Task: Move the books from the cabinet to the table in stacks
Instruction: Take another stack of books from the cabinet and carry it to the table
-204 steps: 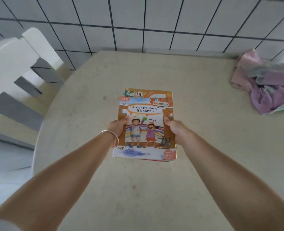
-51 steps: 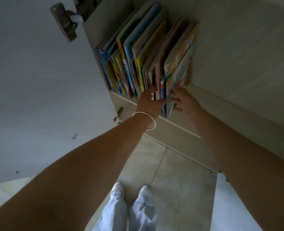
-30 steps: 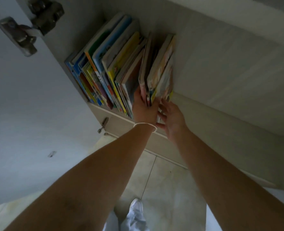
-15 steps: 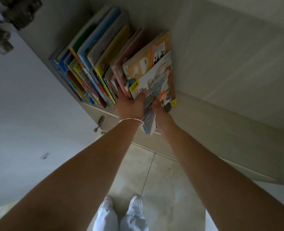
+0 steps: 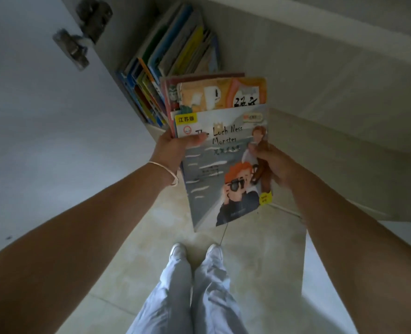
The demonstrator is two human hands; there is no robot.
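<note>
Metal door hinge point(image 5: 79, 42) (blurred); beige tiled floor point(image 5: 151, 249); pale trousers point(image 5: 187, 297); white shoes point(image 5: 178, 251); thin bracelet point(image 5: 168, 169).

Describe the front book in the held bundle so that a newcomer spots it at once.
Below the open cabinet, both hands hold a bundle of books. The front book faces the camera: grey cover titled "The Loch Ness Monster", an orange-haired photographer, a yellow tag; the orange book behind lacks these.

Dim, bluish light; soft motion blur on the hinge point(image 5: 79, 42); wide-angle edge stretch.
</note>
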